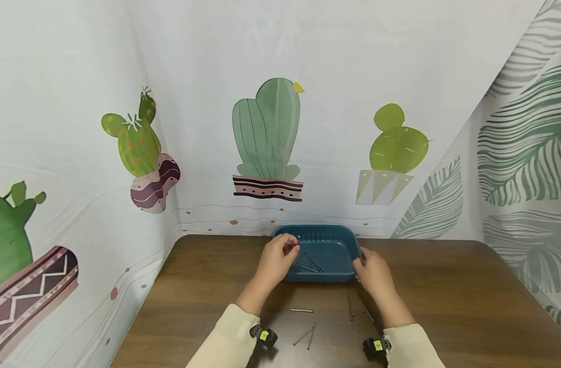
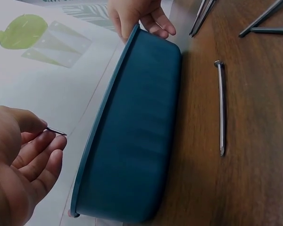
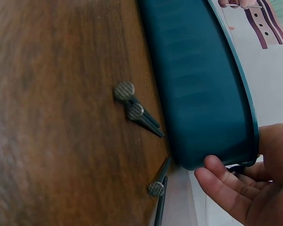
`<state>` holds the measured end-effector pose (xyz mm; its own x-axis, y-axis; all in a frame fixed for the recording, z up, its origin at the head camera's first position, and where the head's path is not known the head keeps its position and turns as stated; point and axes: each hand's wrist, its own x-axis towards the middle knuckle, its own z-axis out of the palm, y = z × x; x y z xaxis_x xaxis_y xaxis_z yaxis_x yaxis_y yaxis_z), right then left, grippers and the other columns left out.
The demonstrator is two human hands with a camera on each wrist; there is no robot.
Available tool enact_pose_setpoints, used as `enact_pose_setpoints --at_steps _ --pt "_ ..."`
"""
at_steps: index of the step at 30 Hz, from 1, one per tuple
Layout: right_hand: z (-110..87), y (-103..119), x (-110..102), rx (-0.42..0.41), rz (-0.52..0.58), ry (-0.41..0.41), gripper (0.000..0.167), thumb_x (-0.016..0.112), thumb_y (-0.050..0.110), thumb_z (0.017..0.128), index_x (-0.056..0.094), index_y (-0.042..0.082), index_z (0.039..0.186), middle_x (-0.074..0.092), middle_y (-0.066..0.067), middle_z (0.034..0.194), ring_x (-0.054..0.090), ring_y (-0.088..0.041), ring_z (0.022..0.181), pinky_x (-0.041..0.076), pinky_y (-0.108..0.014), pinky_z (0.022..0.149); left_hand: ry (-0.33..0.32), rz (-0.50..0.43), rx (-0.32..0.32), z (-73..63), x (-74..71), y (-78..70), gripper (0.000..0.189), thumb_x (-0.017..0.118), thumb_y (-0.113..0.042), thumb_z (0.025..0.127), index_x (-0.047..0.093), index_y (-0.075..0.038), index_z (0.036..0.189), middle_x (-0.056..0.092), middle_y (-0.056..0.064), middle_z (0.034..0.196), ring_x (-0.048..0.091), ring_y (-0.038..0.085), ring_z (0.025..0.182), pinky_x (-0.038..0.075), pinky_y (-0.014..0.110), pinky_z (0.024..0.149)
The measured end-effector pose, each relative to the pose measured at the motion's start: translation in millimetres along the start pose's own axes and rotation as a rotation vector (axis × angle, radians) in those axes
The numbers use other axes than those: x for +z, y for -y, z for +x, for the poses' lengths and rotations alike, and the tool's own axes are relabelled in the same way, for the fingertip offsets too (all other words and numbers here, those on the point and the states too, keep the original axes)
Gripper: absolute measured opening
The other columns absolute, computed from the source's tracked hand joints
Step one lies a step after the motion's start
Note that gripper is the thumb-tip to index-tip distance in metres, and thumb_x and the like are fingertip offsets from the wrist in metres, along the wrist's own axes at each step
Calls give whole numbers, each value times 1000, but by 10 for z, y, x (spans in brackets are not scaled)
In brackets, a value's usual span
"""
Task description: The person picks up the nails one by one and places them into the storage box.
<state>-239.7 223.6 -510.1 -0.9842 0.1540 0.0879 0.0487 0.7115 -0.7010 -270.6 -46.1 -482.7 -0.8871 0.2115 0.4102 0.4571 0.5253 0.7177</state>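
A blue plastic tray (image 1: 340, 255) stands at the table's back edge with several nails (image 1: 313, 263) inside its left half. Over the tray's left side, my left hand (image 1: 278, 256) pinches a thin nail (image 2: 56, 131) between thumb and fingertips; its point sticks out past the fingers in the left wrist view. At the tray's right end, my right hand (image 1: 374, 271) grips the rim, the fingers bent along the outer wall. A dark bit (image 3: 236, 168) shows between the right fingers and the tray; I cannot tell what it is.
On the brown wooden table (image 1: 207, 286), a single nail (image 1: 301, 310) lies before the tray, with two crossing nails (image 1: 304, 335) nearer me. More nails (image 1: 350, 308) lie in front of the right hand. A cactus-print cloth (image 1: 335, 143) hangs behind the table.
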Motion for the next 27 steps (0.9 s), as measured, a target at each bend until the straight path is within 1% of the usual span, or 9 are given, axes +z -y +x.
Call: enact_pose_setpoints --at_steps 4,10,12,19,24,26,27 --pt "-5 3 0 1 -1 1 52 49 11 95 46 -15 140 58 -34 119 67 -14 63 58 -28 57 -14 -9 0 28 12 18 7 68 -15 96 69 -12 102 70 1 98 65 13 90 57 28 79" --pt "-7 8 -6 -2 -4 0 53 49 11 95 46 -15 141 58 -34 121 67 -13 63 58 -28 57 -19 -11 -4 45 26 40 7 68 -16 97 70 -12 103 71 2 99 66 13 90 57 27 79" --pt "-7 8 -8 -2 -6 1 53 49 12 95 46 -15 141 57 -34 122 67 -13 63 57 -28 57 -18 -9 -12 48 25 40 8 68 -16 97 70 -12 103 71 2 99 66 13 90 57 27 79" --pt "-4 8 -6 -1 -5 1 53 49 12 96 45 -15 141 57 -34 122 67 -13 62 57 -27 56 -21 14 -9 65 11 29 8 68 -17 97 70 -13 103 71 1 98 66 14 91 57 28 79" --pt "-9 6 -7 -5 -4 2 53 49 12 95 45 -15 141 56 -35 123 67 -13 62 58 -27 57 -24 16 -25 68 10 6 7 68 -17 96 71 -13 102 72 0 97 67 13 90 57 27 79" --pt "-12 7 -8 -4 -2 4 53 49 12 95 45 -15 141 56 -35 124 67 -13 63 58 -28 57 -16 14 -32 70 5 -1 10 69 -17 96 70 -12 104 72 1 98 67 14 91 57 27 79" --pt "-12 8 -8 -5 -2 4 53 49 12 95 45 -15 141 56 -35 124 67 -13 63 58 -28 57 -10 12 -39 71 1 -5 15 69 -19 96 69 -12 109 72 2 100 68 15 91 57 29 79"
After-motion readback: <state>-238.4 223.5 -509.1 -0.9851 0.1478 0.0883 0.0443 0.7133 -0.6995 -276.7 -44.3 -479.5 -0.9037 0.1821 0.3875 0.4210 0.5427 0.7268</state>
